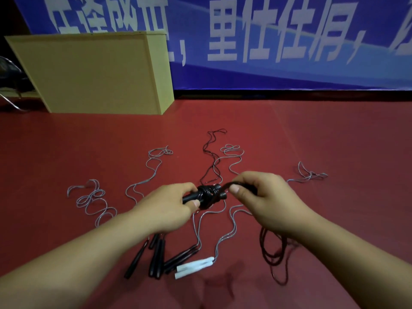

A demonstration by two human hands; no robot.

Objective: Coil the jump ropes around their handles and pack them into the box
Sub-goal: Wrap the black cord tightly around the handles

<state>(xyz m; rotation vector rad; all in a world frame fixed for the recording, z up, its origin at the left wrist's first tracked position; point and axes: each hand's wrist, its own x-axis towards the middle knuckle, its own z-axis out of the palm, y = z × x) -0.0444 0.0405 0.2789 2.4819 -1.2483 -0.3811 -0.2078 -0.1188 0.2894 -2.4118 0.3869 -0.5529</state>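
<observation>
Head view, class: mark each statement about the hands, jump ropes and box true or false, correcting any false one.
1. The left hand grips black plastic handles wrapped in black rope. True.
2. The right hand is empty. False: its fingers pinch the black rope.
3. A pair of white plastic handles lies on the red floor. True.
4. The tall yellow box stands at the right. False: it stands at the far left.

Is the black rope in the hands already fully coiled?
Partly coiled: several turns wrap the black handles, but the right hand pinches loose black rope.
</observation>
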